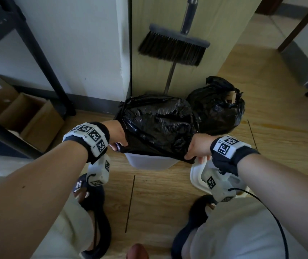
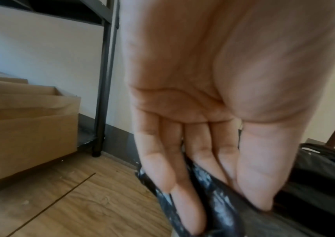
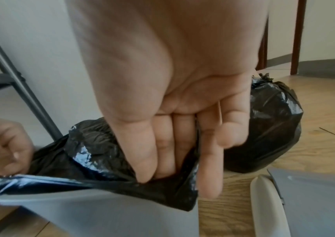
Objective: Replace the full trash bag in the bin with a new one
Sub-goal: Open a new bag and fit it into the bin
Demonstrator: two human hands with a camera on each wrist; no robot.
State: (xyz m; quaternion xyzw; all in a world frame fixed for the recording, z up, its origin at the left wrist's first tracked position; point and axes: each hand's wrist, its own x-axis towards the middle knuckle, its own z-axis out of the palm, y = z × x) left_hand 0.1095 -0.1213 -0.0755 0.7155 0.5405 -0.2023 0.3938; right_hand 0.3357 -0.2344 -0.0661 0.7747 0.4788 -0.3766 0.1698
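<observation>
Both hands [image 1: 118, 134] [image 1: 198, 146] gripping new bag [image 1: 158, 124], over bin [image 1: 149, 162]

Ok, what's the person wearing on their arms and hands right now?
Both forearms are bare, no sleeves or gloves. Each wrist carries a dark band with white blocks printed with black square markers, at the left hand and right hand. A white camera housing hangs under each wrist; a thin black cable loops from the right one.
</observation>
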